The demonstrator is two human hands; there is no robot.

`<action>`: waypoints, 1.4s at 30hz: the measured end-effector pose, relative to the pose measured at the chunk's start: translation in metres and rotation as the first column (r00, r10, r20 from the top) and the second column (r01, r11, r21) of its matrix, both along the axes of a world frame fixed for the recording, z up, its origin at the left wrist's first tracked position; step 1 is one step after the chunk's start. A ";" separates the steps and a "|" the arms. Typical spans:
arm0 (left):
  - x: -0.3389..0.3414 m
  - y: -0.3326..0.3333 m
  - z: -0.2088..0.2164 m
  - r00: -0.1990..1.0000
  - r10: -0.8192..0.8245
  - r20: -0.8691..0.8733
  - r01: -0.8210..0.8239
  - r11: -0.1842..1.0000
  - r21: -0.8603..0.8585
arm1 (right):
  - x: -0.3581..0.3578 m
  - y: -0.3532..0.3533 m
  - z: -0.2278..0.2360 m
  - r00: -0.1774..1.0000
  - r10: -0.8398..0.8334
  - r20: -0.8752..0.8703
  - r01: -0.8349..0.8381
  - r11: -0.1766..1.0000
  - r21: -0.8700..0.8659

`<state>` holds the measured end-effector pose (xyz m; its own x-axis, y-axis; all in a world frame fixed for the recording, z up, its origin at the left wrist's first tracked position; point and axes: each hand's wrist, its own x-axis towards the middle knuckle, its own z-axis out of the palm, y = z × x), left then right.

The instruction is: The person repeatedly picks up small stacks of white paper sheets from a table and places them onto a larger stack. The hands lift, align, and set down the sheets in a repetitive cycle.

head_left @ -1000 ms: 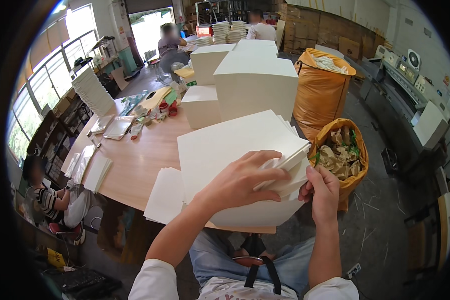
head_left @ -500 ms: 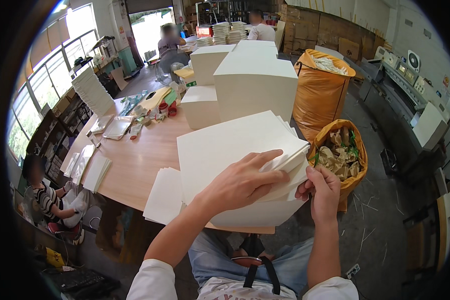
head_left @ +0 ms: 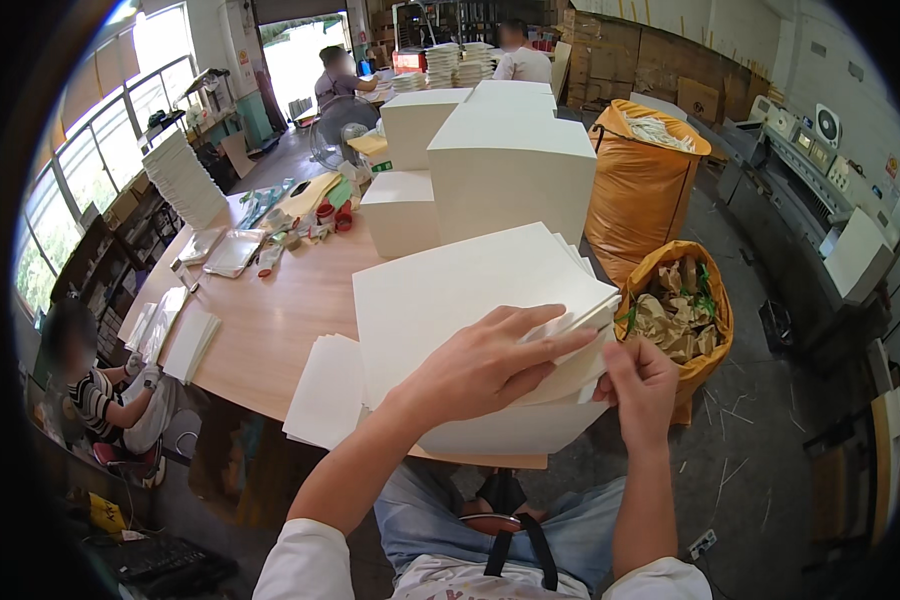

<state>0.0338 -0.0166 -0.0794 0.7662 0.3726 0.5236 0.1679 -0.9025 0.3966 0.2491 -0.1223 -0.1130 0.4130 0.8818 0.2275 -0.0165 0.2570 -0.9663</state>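
While my left hand [head_left: 485, 365] lies spread flat on the stack of white sheets [head_left: 470, 300] on the table [head_left: 270, 320], my right hand [head_left: 638, 385] pinches its corner sheets.

— The sheets [head_left: 460, 290]?
— White, square, stacked thick at the table's near edge, top sheets fanned out at the right corner.
— Flat?
— Mostly; that corner lifts.

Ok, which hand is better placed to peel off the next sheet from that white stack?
Probably the right hand: its fingers are already at the fanned right corner of the white paper stack, where the sheet edges separate. The left hand lies flat on top, pressing the stack down, better suited to steadying it.
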 end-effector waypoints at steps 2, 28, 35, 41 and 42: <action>0.001 -0.004 0.003 1.000 0.019 -0.011 -0.019 1.000 0.006 | 0.002 0.001 -0.005 0.989 -0.022 0.149 0.023 1.000 -0.006; -0.002 -0.001 0.004 1.000 -0.015 -0.022 0.014 0.999 -0.037 | 0.006 -0.009 -0.010 0.989 -0.116 0.090 0.113 0.993 0.040; -0.003 -0.002 0.004 0.999 -0.016 -0.027 0.015 1.000 -0.025 | -0.018 -0.031 -0.022 0.473 -0.332 0.816 0.070 0.937 0.341; -0.001 -0.009 -0.004 0.981 0.009 -0.192 0.050 0.952 0.302 | -0.020 -0.035 -0.015 0.334 -0.019 0.942 -0.141 0.988 0.070; -0.001 -0.011 -0.004 0.977 0.034 -0.209 0.045 0.930 0.364 | -0.020 -0.034 -0.016 0.339 -0.015 0.941 -0.138 0.988 0.065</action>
<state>0.0331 -0.0274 -0.0829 0.8741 0.1813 0.4505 0.2052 -0.9787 -0.0042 0.2296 -0.1568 -0.1293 -0.1939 0.8307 0.5219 0.8581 0.4015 -0.3201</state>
